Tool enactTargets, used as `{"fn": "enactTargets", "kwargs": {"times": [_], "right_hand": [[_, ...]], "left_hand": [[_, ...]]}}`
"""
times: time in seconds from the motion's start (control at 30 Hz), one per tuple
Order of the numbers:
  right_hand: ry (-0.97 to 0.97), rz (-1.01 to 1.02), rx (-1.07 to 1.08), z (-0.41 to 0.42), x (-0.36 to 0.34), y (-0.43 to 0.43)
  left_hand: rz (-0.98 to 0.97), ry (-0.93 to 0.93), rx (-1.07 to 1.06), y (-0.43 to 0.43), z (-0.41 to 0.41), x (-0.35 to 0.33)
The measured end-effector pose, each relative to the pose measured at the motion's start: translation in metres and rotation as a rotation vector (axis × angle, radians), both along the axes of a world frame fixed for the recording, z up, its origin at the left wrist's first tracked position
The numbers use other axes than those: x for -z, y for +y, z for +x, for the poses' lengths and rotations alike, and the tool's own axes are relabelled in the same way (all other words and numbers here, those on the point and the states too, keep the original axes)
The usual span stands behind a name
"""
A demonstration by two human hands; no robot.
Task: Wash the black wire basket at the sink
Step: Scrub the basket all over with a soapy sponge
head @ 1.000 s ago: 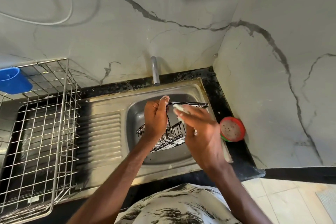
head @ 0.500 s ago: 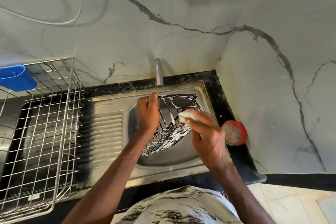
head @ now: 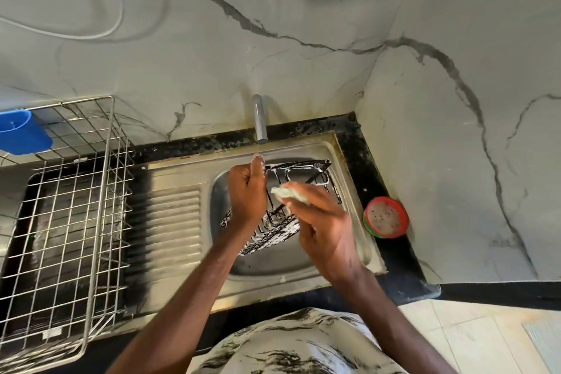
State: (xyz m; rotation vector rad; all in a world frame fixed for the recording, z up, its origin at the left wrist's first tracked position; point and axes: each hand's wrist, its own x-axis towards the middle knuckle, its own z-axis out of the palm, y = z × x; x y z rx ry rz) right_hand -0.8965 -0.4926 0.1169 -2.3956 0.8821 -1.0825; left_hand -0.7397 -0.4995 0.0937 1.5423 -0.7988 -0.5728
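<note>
Rim of black wire basket (head: 273,235) is gripped by left hand (head: 247,191). A pale sponge (head: 290,195) is pinched in right hand (head: 324,228) and held against the basket's inner side. Basket is held tilted over the sink (head: 267,264) basin. Soaping is judged under way. Rinsing is left, as no water is seen at the tap (head: 259,118). Thin black wires, square rim and grid bottom are coated in white suds.

basket (head: 273,232) tilted up, sponge (head: 290,194) shifted left

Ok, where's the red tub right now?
Head view, right side: the red tub sits on the black counter just right of the sink, beside the side wall.
</note>
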Motion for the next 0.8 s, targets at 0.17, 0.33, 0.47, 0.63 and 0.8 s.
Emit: {"fn": "enactTargets", "kwargs": {"times": [0.17,0.33,0.47,0.63,0.8], "right_hand": [[-0.012,-0.017,0.163,-0.025,0.019,-0.017],[-0.035,0.114,0.385,-0.049,0.031,-0.033],[-0.086,0.089,0.378,-0.04,0.025,-0.015],[-0.145,-0.073,0.362,-0.037,0.016,-0.004],[-0.174,-0.066,0.275,-0.034,-0.001,-0.011]], "left_hand": [[-0.033,0.05,0.006,-0.001,0.003,-0.004],[0.0,0.133,-0.005,-0.002,0.009,0.001],[0.055,0.299,-0.101,0.001,0.017,0.005],[0.061,0.486,-0.15,0.002,0.018,-0.004],[0.067,0.509,-0.062,0.005,0.024,-0.003]]}}
